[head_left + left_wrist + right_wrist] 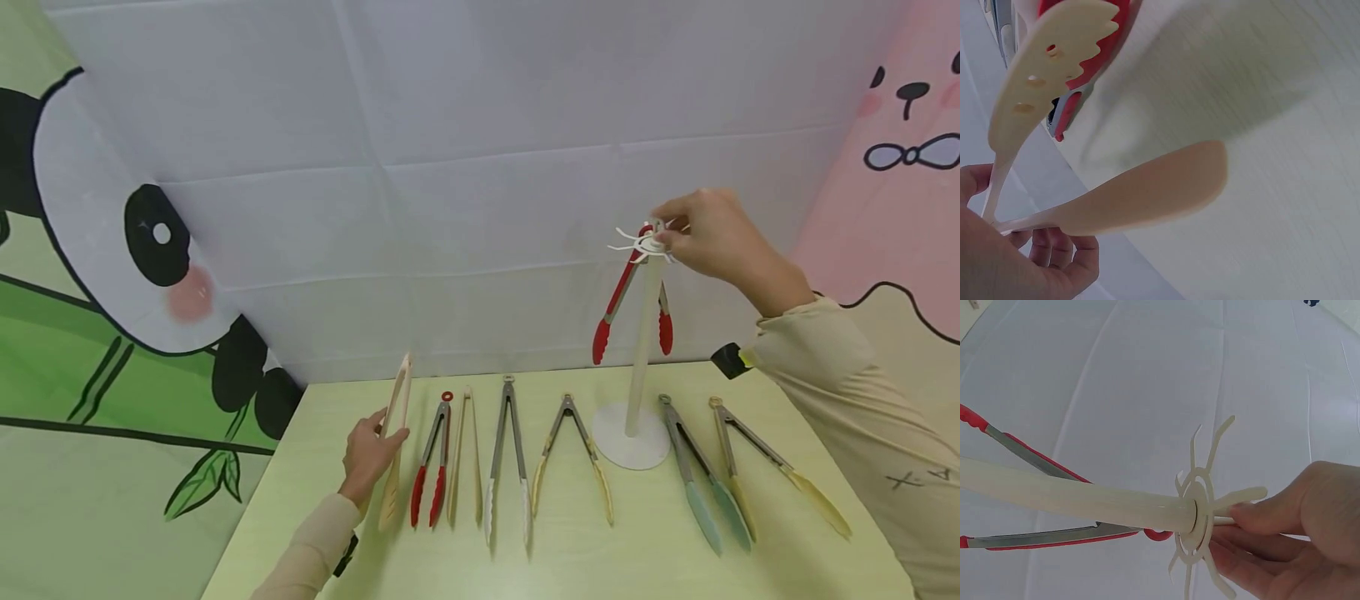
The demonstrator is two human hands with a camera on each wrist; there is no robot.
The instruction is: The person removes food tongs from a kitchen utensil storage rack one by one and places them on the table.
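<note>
In the head view my left hand (369, 450) grips beige plastic tongs (392, 492) upright at the left of the table. The left wrist view shows their two spread paddles, one toothed and pierced with holes (1035, 81), the other smooth (1154, 187). My right hand (708, 233) pinches the top of a white stand with a ring of curved hooks (1209, 481), thumb against one hook. Red-tipped tongs (618, 300) hang from the hooks, legs spread on either side of the pole (641, 358).
Along the table (570, 575) lie red tongs (431, 458), slim beige tongs (465, 450), white-tipped tongs (508, 458), yellow-tipped tongs (567, 442), teal-tipped tongs (705, 479) and another yellow pair (810, 500). The stand's round base (615, 442) sits toward the back. A printed cloth (480, 208) hangs behind.
</note>
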